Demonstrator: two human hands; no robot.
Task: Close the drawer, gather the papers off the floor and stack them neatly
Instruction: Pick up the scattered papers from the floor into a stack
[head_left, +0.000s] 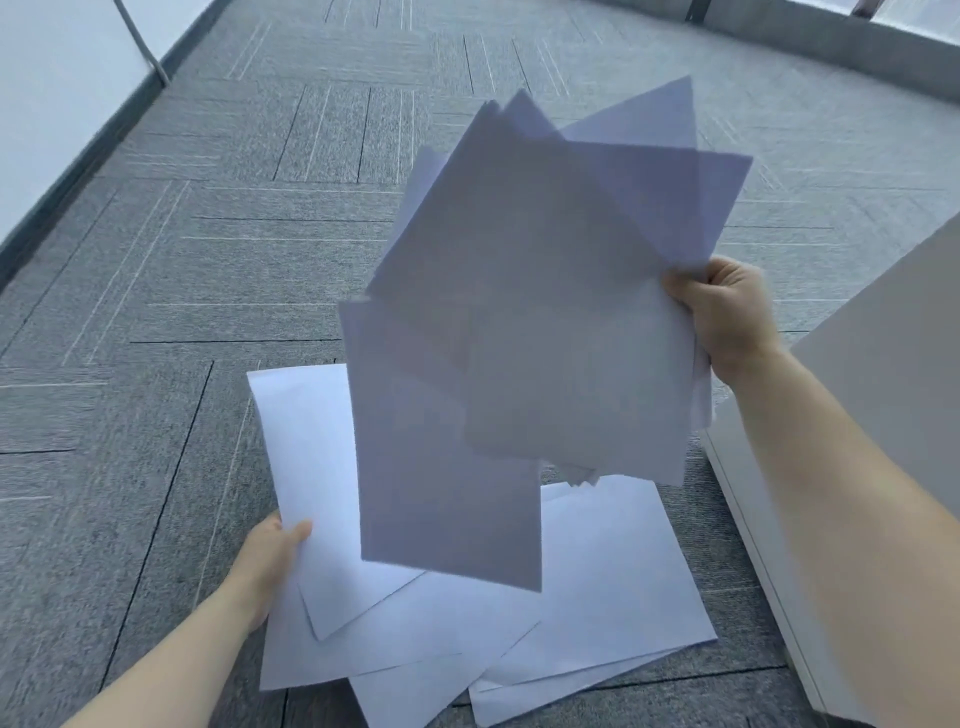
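Right hand is up off the floor, thumb and fingers clamped on one edge of a loose sheaf of papers. The sheets are fanned at odd angles, corners sticking out every way, and the lowest one hangs well below the rest.

Left hand is low, thumb on top of a sheet at the left edge of the floor papers; fingers go under it, so it looks like a pinch on that one sheet. More sheets lie overlapped and skewed on the grey carpet beneath.

White cabinet stands just right of the pile. No drawer front can be made out from here, so I cannot tell whether it is shut.

Risks, as I judge them:
- The one-edge grip holds a splayed bundle; the hanging sheets could slide out and scatter, more so if the hand tilts or swings.
- Adding the next sheet one-handed may loosen the clamp.
- Pulling the left sheet may drag its neighbours and crease a corner.
- Squaring such a crooked fan in the air may buckle edges.
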